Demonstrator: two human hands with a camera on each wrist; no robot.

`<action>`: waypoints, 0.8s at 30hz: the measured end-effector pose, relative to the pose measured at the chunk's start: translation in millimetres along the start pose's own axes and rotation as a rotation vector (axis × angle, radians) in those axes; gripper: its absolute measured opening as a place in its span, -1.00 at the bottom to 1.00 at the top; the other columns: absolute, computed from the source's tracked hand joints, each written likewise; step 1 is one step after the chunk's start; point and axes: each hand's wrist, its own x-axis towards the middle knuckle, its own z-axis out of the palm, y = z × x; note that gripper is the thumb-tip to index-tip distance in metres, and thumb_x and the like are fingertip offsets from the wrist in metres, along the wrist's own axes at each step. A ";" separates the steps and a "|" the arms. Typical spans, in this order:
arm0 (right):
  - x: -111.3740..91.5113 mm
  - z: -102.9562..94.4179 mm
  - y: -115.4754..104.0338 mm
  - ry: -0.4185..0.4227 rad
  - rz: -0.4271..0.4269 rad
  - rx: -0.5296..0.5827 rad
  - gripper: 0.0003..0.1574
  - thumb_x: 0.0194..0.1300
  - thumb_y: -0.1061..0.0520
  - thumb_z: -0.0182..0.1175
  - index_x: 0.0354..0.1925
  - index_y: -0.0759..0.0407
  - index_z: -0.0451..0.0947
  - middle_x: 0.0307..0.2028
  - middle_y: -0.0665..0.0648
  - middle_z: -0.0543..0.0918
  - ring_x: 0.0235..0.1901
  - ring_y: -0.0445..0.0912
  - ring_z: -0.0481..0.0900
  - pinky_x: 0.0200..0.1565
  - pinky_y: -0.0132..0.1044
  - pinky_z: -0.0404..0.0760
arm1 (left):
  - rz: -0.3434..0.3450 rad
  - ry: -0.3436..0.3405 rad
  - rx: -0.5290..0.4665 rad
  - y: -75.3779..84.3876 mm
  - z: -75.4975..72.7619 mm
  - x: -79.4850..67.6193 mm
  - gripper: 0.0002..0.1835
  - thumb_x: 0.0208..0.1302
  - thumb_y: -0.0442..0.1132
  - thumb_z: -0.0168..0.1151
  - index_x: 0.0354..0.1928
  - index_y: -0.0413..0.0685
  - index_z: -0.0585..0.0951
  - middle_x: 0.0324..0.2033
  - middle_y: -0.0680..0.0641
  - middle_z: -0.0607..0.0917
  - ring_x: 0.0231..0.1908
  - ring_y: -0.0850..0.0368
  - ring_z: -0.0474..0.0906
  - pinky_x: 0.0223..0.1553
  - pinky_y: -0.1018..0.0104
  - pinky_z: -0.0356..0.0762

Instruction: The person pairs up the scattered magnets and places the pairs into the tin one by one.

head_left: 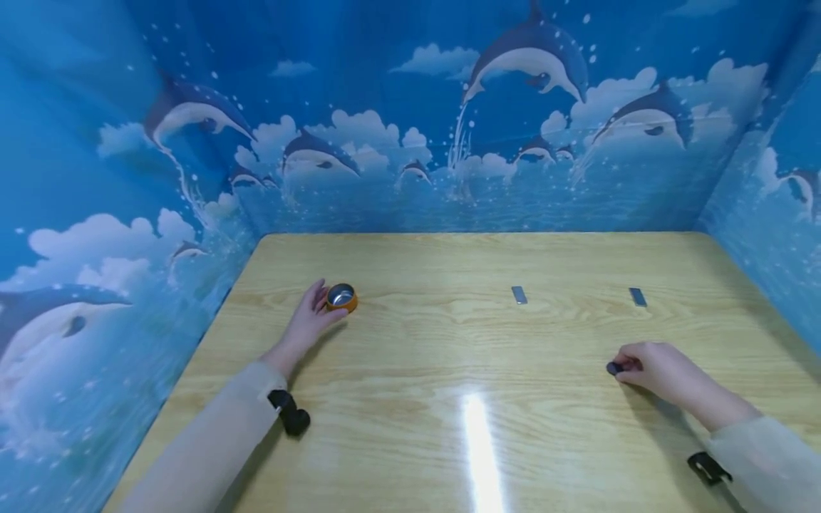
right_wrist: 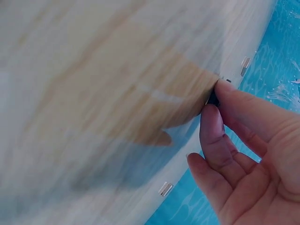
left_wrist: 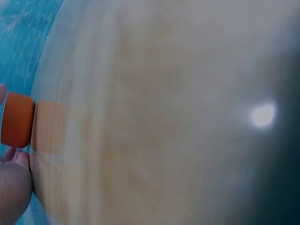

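Observation:
Over on the left, an orange round bowl (head_left: 350, 305) with a shiny metal inside stands upright on the table. My left hand (head_left: 308, 313) curves around its near left side, thumb along the front and fingers at the back. The left wrist view has the orange wall of the bowl (left_wrist: 18, 119) between the fingers and thumb. Farther right, my right hand (head_left: 663, 370) pinches a small dark round piece (head_left: 613, 368) between thumb and fingertips, low over the table. Most of that piece (right_wrist: 213, 98) is hidden by the fingers in the right wrist view.
Two small flat grey rectangular pieces lie toward the back of the wood-grain table (head_left: 410, 356): one near the middle (head_left: 519, 295), another farther right (head_left: 638, 297). A blue dolphin-print curtain (head_left: 385, 142) encloses the back and both sides. Black wrist straps are on both sleeves.

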 end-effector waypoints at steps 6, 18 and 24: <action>1.6 -0.2 -1.6 -0.006 0.004 0.008 -0.87 -0.11 0.20 0.28 -0.49 0.13 0.51 -0.56 -0.05 0.50 -0.57 -0.22 0.42 -0.54 -0.31 0.42 | 0.034 -0.035 0.043 -7.1 -3.2 7.7 -0.15 0.05 -0.20 0.19 0.28 -0.09 -0.10 0.22 -0.15 0.04 0.19 0.00 -0.02 0.14 0.17 0.04; 1.1 -1.5 -2.8 -0.005 0.004 -0.009 -0.81 -0.10 0.14 0.28 -0.44 0.18 0.53 -0.56 -0.07 0.49 -0.57 -0.26 0.39 -0.54 -0.34 0.41 | 0.035 -0.030 0.151 -9.8 -0.1 8.3 -0.29 0.05 -0.20 0.18 0.23 -0.14 0.11 0.15 -0.20 0.21 0.13 0.01 0.14 0.08 0.19 0.17; 5.8 -3.3 -11.5 -0.002 0.009 -0.013 -0.76 -0.07 0.11 0.26 -0.39 0.21 0.53 -0.54 -0.06 0.49 -0.55 -0.24 0.41 -0.52 -0.32 0.43 | 0.024 -0.039 0.126 -6.7 -0.5 7.1 -0.33 0.00 -0.25 0.22 0.18 -0.14 0.19 0.09 -0.19 0.28 0.08 0.01 0.23 0.05 0.21 0.23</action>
